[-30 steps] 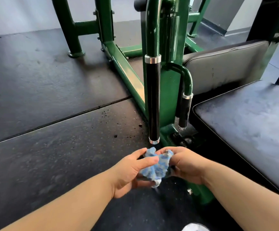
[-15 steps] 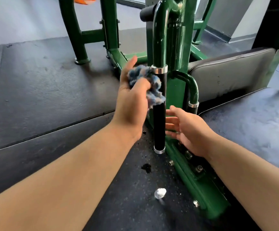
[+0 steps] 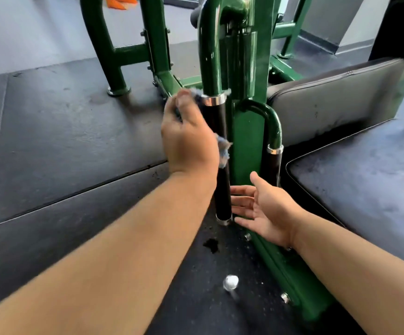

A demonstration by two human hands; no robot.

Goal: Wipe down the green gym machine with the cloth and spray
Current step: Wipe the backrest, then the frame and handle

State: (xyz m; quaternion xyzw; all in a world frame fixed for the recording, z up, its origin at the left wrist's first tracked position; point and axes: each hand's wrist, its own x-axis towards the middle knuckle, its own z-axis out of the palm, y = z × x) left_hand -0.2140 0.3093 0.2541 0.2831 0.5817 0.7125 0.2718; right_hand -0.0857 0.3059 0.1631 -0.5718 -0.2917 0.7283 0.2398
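Note:
The green gym machine (image 3: 247,131) stands in front of me, with a long black handle grip (image 3: 222,189) hanging down from a green curved tube. My left hand (image 3: 189,139) holds the blue cloth (image 3: 223,151) wrapped against the upper part of that black grip, just under its chrome ring. Only scraps of the cloth show around my fingers. My right hand (image 3: 263,209) is open, palm turned left, beside the lower end of the grip and apart from it. A small white round top (image 3: 230,282) stands on the floor below; I cannot tell if it is the spray.
A second, shorter black handle (image 3: 274,163) hangs right of the green post. Dark seat pad (image 3: 365,180) and back pad (image 3: 336,97) lie to the right. Black rubber floor mats (image 3: 63,146) spread left. Bolts stud the green base rail (image 3: 290,281). An orange object (image 3: 120,1) lies far back.
Both hands held the cloth low down a second ago. The left hand then lifted it to the black grip and wrapped round it; the right hand let go and opened.

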